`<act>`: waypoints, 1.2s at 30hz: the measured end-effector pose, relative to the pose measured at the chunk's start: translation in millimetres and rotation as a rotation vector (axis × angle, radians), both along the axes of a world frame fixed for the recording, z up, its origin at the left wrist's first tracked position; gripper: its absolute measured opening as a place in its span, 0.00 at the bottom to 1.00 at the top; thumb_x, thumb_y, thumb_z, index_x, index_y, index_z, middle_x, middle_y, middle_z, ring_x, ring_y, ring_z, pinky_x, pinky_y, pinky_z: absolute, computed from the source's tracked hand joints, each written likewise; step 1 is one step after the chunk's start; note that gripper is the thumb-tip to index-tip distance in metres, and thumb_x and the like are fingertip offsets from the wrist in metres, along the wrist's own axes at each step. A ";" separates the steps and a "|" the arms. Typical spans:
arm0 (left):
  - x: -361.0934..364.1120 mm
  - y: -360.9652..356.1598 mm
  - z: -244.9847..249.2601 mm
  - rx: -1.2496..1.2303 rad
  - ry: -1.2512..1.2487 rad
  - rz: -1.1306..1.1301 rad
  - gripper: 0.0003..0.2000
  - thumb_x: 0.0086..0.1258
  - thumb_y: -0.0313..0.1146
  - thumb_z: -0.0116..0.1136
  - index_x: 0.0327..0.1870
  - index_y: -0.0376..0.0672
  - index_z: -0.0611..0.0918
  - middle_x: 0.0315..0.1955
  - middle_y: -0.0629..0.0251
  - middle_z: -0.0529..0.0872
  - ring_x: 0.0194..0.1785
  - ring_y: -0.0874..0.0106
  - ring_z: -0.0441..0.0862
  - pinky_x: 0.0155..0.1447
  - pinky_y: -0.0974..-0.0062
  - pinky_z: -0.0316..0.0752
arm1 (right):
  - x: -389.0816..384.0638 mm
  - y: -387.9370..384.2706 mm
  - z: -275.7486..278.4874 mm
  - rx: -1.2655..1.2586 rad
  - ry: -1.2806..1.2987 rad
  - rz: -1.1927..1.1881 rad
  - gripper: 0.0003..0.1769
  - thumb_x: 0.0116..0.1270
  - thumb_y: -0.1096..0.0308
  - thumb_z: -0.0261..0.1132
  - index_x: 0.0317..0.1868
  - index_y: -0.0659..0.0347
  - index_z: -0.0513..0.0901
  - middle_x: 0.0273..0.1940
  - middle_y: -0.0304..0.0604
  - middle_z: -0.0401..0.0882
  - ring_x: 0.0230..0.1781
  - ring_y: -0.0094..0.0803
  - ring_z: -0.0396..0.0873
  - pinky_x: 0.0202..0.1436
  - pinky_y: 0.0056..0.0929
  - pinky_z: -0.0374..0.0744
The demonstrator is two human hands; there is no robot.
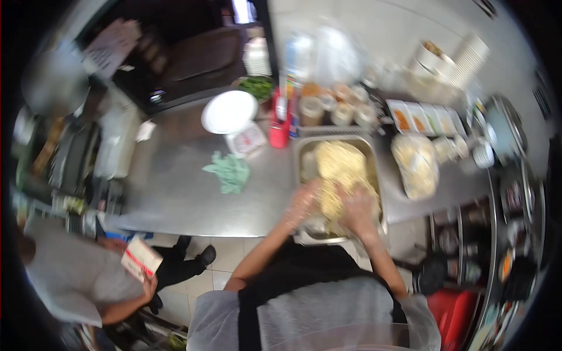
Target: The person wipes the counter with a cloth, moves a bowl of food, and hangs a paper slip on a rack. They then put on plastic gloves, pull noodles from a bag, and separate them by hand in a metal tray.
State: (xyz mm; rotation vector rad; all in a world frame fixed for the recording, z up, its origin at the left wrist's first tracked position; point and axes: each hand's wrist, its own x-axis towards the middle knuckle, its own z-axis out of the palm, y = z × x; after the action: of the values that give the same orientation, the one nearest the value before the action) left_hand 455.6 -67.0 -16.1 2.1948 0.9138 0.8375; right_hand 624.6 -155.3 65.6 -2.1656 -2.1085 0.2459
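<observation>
A deep steel pan (300,158) at the counter's front edge holds yellow noodles (339,161). Clear plastic gloves appear to cover both hands. At the pan's left side, my left hand (304,202) touches the noodles; blur hides how its fingers are bent. My right hand (358,209) lies on the noodles at the right, palm down with fingers apart. A denser slab of noodles fills the far part of the pan, and looser strands are around my hands.
Left on the steel counter (175,193) lie a green cloth (229,172) and a scale (246,140) with a white plate (229,112). Right of the pan sits a bag of pale food (415,165). Sauce bottles (310,110) stand behind. A person (76,269) at left holds a box (141,258).
</observation>
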 end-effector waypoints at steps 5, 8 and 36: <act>5.0 -9.1 -5.2 -0.239 -0.139 -0.017 0.20 0.69 0.33 0.58 0.61 0.42 0.74 0.55 0.57 0.79 0.57 0.61 0.77 0.61 0.67 0.72 | -1.3 11.2 -14.2 0.023 -0.024 -0.104 0.59 0.39 0.59 0.80 0.73 0.38 0.59 0.66 0.62 0.62 0.66 0.59 0.61 0.64 0.56 0.64; 13.0 -17.4 -1.7 -0.119 -0.235 -0.054 0.31 0.61 0.40 0.66 0.66 0.44 0.70 0.58 0.52 0.76 0.62 0.56 0.74 0.65 0.64 0.69 | 37.2 6.1 -73.0 0.684 0.202 0.134 0.39 0.45 0.52 0.76 0.55 0.62 0.75 0.54 0.65 0.70 0.54 0.59 0.73 0.56 0.51 0.72; 30.9 -8.1 35.4 -0.450 -0.432 -0.291 0.39 0.56 0.42 0.69 0.70 0.44 0.66 0.68 0.56 0.66 0.72 0.60 0.61 0.74 0.65 0.55 | -3.1 -4.6 52.9 0.341 0.560 0.170 0.37 0.51 0.67 0.68 0.63 0.62 0.68 0.49 0.56 0.76 0.52 0.52 0.75 0.55 0.38 0.74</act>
State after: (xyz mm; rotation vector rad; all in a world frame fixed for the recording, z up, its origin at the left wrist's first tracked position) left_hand 486.5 -75.1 19.3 1.6199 0.4934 0.8236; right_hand 621.5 -159.9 118.4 -1.5070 -1.8426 0.4155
